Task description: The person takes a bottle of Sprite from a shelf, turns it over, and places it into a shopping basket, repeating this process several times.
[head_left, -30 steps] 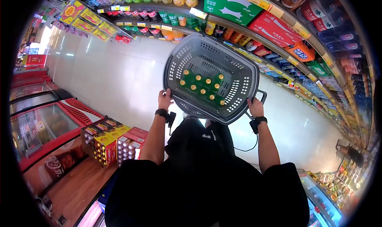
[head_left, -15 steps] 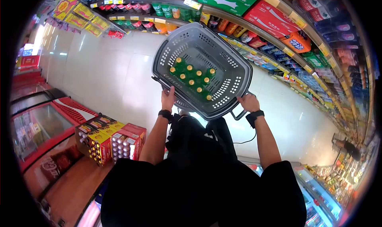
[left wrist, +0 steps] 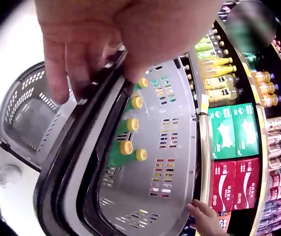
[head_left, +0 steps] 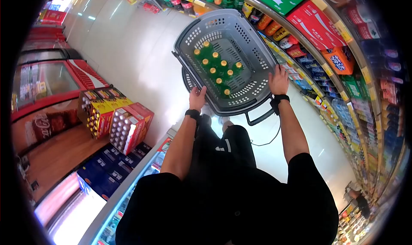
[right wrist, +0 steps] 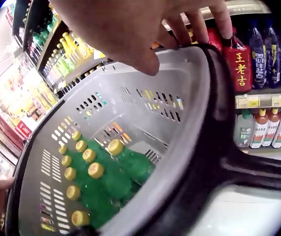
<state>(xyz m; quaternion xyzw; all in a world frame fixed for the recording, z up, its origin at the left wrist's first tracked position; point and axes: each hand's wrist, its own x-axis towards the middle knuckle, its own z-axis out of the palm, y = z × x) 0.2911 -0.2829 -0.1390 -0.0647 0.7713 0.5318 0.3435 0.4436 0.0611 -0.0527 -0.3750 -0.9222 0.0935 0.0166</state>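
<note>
Carrying step: left hand (head_left: 197, 97) and right hand (head_left: 279, 79), each grip curled round the basket (head_left: 251, 41) rim, green bottles (head_left: 216, 69) upright inside; next move likely needed it level.

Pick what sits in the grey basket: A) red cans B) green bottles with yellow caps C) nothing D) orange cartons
B: green bottles with yellow caps stand clustered on the floor of the grey basket, as the head view and both wrist views show.
</note>
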